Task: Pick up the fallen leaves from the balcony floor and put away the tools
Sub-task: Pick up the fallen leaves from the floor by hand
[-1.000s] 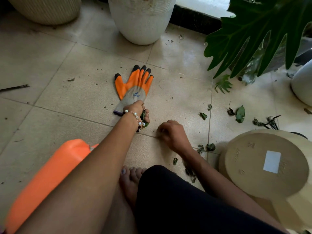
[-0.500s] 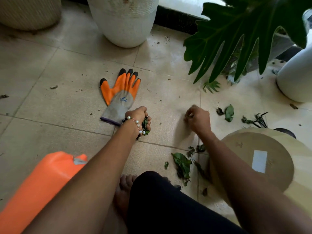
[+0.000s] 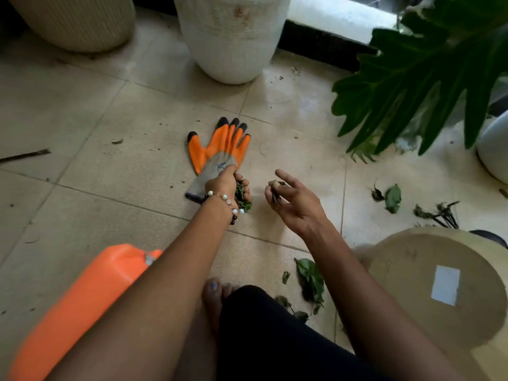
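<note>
My left hand grips a bunch of green leaves just above the tiled floor, over the cuff of an orange and grey work glove lying flat. My right hand hovers a short way to the right, pinching a small dark leaf scrap between thumb and fingers, the other fingers spread. More fallen leaves lie near my foot and at the right, with dark withered stems beyond.
A white ribbed pot and a beige pot stand at the back. An orange container lies at the lower left. A round tan stool or lid sits at the lower right. A big-leafed plant overhangs the right, beside another white pot.
My right hand has lifted off the floor with a small scrap and moved left toward my left hand. My left hand stays by the glove cuff with its bunch.
</note>
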Available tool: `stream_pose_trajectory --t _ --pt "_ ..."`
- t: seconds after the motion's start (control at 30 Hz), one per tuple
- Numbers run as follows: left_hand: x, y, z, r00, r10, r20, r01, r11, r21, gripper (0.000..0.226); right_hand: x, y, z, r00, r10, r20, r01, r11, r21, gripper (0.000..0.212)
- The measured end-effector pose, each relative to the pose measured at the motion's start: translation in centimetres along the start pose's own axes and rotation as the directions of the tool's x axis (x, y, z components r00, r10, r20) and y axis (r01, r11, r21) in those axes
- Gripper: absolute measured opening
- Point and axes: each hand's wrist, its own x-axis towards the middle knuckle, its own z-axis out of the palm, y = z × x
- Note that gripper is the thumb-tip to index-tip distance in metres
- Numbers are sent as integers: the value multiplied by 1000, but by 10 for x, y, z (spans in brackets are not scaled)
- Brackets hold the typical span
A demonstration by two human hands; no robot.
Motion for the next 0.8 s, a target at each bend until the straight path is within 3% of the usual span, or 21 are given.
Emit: stream_pose_trajectory --t 0.1,0.17,0.2,0.3,0.37,0.43,0.5,0.63,0.73,0.8 --pt "-17 28 2 997 75 17 -71 979 -191 30 0 0 36 996 88 -18 -86 993 86 27" --pt "-41 54 6 991 133 22 -118 933 -340 50 -7 -1 63 992 125 -9 -122 980 158 28" --pt "-54 65 9 992 120 -35 -125 937 -327 52 -14 -2 77 991 132 19 -134 973 187 30" --pt "-96 93 21 982 110 -152 -155 929 -335 30 -45 -15 120 988 107 107 -128 969 210 34" --pt "-124 111 25 968 94 -234 -170 929 -330 41 -75 -31 148 985 78 153 -114 962 247 31" --pt "-161 131 31 965 92 -245 -175 924 -340 45 -107 -49 171 974 59 221 -127 942 310 20" --pt "-200 149 41 963 114 -245 -191 927 -322 45 -139 -69 189 972 63 226 -141 928 346 24" --pt "-297 178 67 970 143 -199 -194 944 -268 44 -221 -118 217 990 -1 139 -59 900 432 33" --pt "-382 193 91 984 141 -112 -164 959 -233 44 -301 -167 235 998 -23 55 -3 899 439 20" --pt "-440 198 109 978 167 -127 -186 970 -158 40 -356 -201 238 998 -55 -31 63 896 439 19"
